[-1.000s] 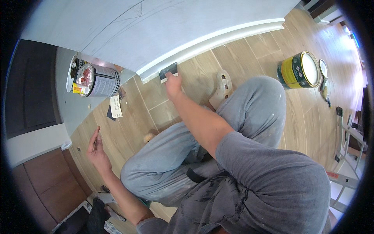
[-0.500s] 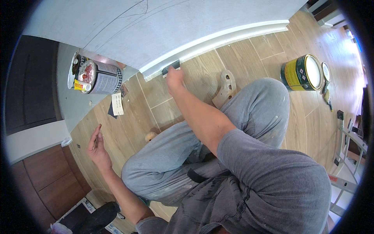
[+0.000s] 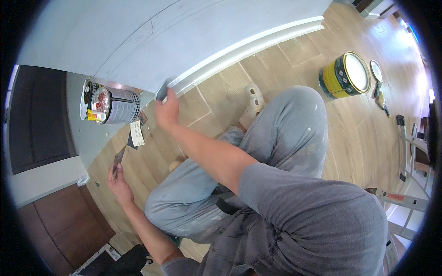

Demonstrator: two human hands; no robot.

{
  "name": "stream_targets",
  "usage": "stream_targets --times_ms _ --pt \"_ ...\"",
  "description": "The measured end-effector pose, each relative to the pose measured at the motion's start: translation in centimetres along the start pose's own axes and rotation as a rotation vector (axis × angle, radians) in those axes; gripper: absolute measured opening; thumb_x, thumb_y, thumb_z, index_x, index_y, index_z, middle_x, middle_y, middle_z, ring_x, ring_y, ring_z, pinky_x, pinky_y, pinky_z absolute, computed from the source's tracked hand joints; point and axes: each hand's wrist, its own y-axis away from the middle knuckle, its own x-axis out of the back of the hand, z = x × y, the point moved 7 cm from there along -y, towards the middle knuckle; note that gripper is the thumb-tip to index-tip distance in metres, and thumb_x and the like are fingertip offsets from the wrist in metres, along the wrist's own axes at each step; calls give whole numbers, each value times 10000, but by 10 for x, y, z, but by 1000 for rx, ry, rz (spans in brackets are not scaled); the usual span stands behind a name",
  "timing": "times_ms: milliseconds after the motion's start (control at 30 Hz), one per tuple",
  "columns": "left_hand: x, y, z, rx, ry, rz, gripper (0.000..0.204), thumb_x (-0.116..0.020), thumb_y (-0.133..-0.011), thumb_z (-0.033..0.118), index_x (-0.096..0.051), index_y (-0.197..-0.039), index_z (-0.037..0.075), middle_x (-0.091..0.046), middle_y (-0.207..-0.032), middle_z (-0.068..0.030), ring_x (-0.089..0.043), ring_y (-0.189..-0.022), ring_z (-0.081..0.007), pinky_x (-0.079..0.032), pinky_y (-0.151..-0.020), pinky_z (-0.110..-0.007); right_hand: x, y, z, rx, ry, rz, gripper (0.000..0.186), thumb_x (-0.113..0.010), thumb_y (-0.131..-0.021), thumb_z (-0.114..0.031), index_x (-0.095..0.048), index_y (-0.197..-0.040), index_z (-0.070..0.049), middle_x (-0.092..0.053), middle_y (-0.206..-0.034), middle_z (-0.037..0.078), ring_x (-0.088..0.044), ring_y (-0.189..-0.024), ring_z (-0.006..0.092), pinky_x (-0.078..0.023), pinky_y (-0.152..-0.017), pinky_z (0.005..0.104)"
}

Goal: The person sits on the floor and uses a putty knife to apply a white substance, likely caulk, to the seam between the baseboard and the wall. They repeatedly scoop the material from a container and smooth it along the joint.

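Note:
My right hand (image 3: 168,112) grips a thin dark flat piece (image 3: 162,91) and presses it to the wall's lower corner. The near end of the white baseboard (image 3: 248,47) is just beside it. To the left, my left hand (image 3: 120,186) is raised above the floor, pinching a dark, flat rectangular blade (image 3: 119,156) between thumb and fingers. Past that blade, a white printed card (image 3: 136,133) lies on the floor, partly over a dark sheet. The exact kind of either flat piece is not clear.
At the far left stand paint cans (image 3: 123,106) with a yellow-and-white tube (image 3: 96,115) on one. A green-and-yellow can (image 3: 335,80) stands right, near a round lid (image 3: 376,70) and a paintbrush (image 3: 381,101). A metal ladder (image 3: 400,198) is at the right edge.
My right hand has moved left with its flat piece, from the baseboard to the wall corner. My left hand has turned, so its blade now shows broadly. The view has shifted slightly.

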Motion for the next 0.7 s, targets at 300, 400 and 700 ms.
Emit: stream_targets --times_ms 300,400,700 --pt "-6 19 57 154 638 138 297 -697 -1023 252 -641 -1251 70 -699 -1169 -40 -682 -997 -159 -548 -763 -311 79 -2 -108 202 -101 -214 590 -638 -898 -115 -508 -1439 82 -683 -1221 303 -665 -1186 363 -493 -1033 417" --pt "-45 37 94 260 971 8 317 -687 -1021 232 -635 -1301 94 -695 -1173 -6 -664 -968 -112 -530 -655 -247 118 14 -186 486 -329 -491 552 -610 -927 -69 -511 -1455 56 -680 -1257 228 -646 -1196 283 -480 -1045 360" --pt "-154 95 199 247 1247 -300 444 -647 -1009 165 -552 -1441 120 -696 -1163 22 -683 -972 -67 -491 -502 -218 202 108 -263 1140 -142 -606 609 -601 -898 57 -510 -1493 -37 -668 -1130 144 -642 -899 206 -523 -805 349"
